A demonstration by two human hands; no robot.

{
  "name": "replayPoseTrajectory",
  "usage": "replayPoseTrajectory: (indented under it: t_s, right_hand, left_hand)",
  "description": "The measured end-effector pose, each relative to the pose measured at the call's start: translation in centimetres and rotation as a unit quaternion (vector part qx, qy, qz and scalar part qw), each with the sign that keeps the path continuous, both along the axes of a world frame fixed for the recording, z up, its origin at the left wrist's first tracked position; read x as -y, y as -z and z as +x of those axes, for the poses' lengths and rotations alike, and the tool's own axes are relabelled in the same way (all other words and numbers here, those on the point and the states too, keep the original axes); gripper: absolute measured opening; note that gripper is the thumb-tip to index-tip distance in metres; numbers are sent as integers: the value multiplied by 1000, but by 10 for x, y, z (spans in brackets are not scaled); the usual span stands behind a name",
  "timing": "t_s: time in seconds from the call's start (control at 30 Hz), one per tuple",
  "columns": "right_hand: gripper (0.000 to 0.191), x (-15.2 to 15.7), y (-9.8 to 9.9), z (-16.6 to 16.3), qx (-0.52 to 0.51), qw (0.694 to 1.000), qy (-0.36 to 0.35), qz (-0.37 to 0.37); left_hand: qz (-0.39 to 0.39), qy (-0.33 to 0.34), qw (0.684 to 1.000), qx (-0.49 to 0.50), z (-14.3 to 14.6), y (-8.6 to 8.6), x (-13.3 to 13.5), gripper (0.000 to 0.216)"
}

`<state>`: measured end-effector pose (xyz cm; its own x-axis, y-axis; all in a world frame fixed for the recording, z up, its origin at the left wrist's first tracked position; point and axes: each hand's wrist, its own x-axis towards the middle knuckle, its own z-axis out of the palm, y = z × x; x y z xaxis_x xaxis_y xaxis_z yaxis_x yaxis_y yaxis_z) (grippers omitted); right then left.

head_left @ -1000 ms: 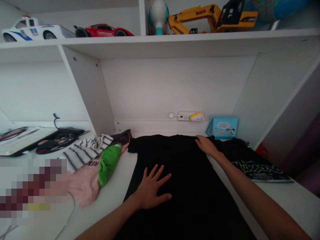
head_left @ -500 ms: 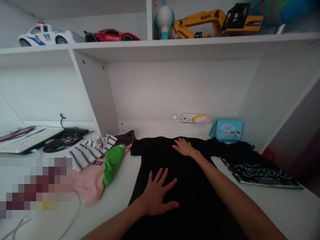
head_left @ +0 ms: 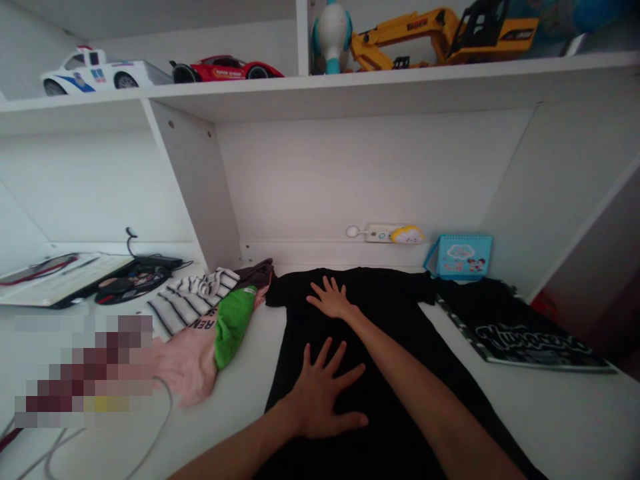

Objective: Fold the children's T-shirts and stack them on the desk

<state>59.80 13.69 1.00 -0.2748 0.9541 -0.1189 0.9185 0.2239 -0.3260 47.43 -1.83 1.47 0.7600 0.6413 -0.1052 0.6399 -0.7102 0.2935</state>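
Note:
A black T-shirt (head_left: pixel 395 313) lies spread flat on the white desk (head_left: pixel 575 413), its collar end toward the back wall. My left hand (head_left: pixel 325 393) rests flat on the shirt's middle with fingers spread, open. Farther back, my right hand (head_left: pixel 331 299) lies palm down with fingers stretched out near the shirt's top left, close to the left sleeve. Neither hand holds anything.
A pile of clothes (head_left: pixel 210 313), striped, green and pink, lies left of the shirt. A black book (head_left: pixel 520 333) and a blue notebook (head_left: pixel 463 257) sit at the right. A power strip (head_left: pixel 385 233) runs along the back wall. Toy cars (head_left: pixel 225 68) and a yellow digger (head_left: pixel 440 33) stand on the shelf above.
My right hand has slid leftward across the top of the shirt, from the right shoulder to near the left sleeve. My left hand has stayed flat on the shirt.

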Motion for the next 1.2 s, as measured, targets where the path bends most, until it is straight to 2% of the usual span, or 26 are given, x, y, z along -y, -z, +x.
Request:
replayPoseTrajectory:
  t_s: [0.07, 0.17, 0.27, 0.33, 0.4, 0.47, 0.53, 0.6, 0.7, 0.83, 1.0, 1.2]
  right_hand:
    - [72, 28, -7, 6, -21, 999, -41, 4]
    - [74, 82, -19, 29, -29, 996, -76, -32]
    - [72, 144, -24, 59, -33, 997, -46, -55]
    - [69, 184, -18, 73, -62, 997, -22, -46]
    - [64, 218, -3, 78, -83, 996, -15, -28]
    - [63, 241, 14, 78, -80, 997, -11, -2]
    - [62, 253, 27, 77, -67, 998, -2, 21]
    - [62, 256, 32, 77, -62, 998, 4, 25]
    - [62, 254, 28, 78, -68, 998, 1, -5]
    - [64, 253, 22, 78, -73, 997, 12, -18]
    - [66, 257, 21, 78, -67, 997, 24, -44]
    - [68, 263, 22, 86, -53, 994, 61, -74]
  left_hand:
    - [-1, -4, 1000, -4, 1, 0, 1, 74]
    - [-8, 0, 1000, -9, 1, -1, -1, 77]
    - [-55, 28, 998, 1, -8, -7, -14, 73]
    - [-83, 29, 996, 25, -20, -11, -34, 63]
    - [-61, -17, 997, 45, -35, -10, -63, 57]
    - [3, -112, 993, 35, -51, -3, -95, 57]
    - [61, -217, 974, -4, -66, 7, -125, 57]
    - [102, -290, 951, -36, -79, 16, -150, 51]
    - [144, -342, 928, -40, -90, 18, -175, 40]
    - [167, -414, 894, -38, -92, 9, -194, 42]
    - [158, -441, 883, -35, -85, 11, -203, 38]
    - [173, -432, 885, 11, -74, 22, -204, 52]
